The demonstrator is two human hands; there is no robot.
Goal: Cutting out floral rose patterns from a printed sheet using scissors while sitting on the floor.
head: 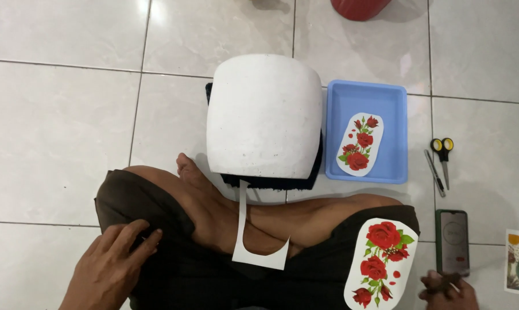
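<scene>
Meanwhile the left hand (111,265) lies flat and empty on the thigh; the right hand (446,291) pinches something small beside the rose sticker (381,263)

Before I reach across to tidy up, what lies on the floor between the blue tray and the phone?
In the head view, scissors and a pen lie between the blue tray and the phone.

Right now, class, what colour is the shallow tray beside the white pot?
The tray is light blue, seen best in the head view.
</scene>
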